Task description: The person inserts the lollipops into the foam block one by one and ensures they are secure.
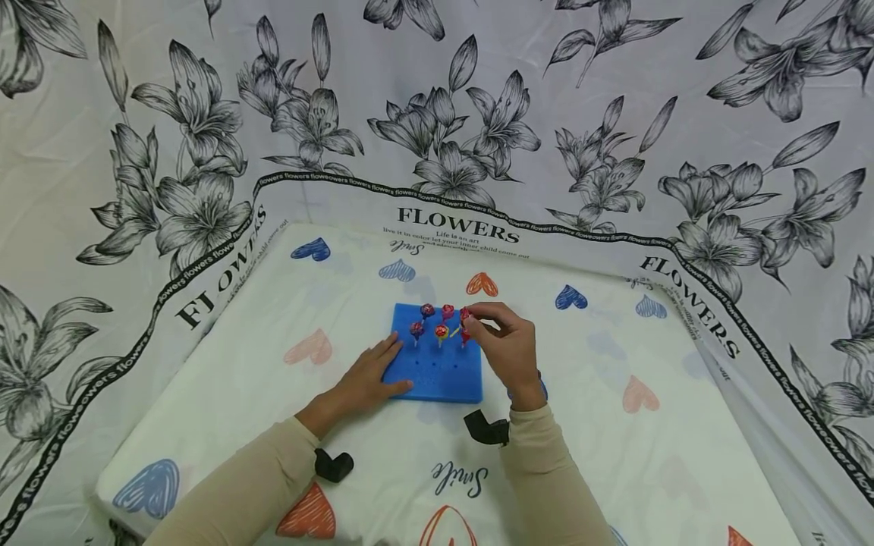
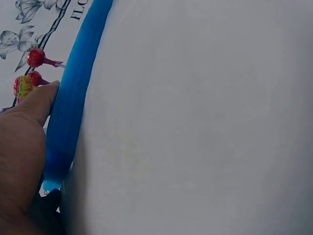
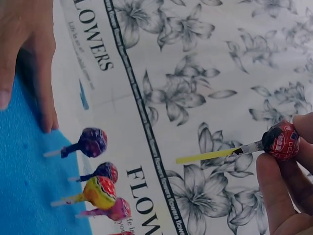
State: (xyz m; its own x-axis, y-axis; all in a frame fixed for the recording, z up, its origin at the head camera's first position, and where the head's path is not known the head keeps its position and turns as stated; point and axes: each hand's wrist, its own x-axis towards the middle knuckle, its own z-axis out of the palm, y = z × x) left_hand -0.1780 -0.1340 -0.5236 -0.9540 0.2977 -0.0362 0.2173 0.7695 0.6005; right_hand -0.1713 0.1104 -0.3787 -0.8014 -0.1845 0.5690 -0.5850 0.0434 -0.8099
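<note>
A blue foam block (image 1: 437,385) with small holes lies on the table, and several wrapped lollipops stand in it by their sticks. Among these are a purple one (image 3: 93,142), a yellow-and-red one (image 3: 100,192) and a pink one (image 3: 119,209). My left hand (image 1: 365,379) rests on the block's left side, fingers spread out and fairly straight. Between thumb and fingers my right hand (image 1: 508,345) pinches the wrapped head of a dark red lollipop (image 3: 281,141). Its yellow stick points away from the fingers, above the block's right side.
A white cloth (image 1: 587,379) with printed hearts covers the table. Behind and beside it hangs a flower-printed curtain (image 1: 437,205). Black mounts sit at the left wrist (image 1: 334,464) and the right wrist (image 1: 486,428).
</note>
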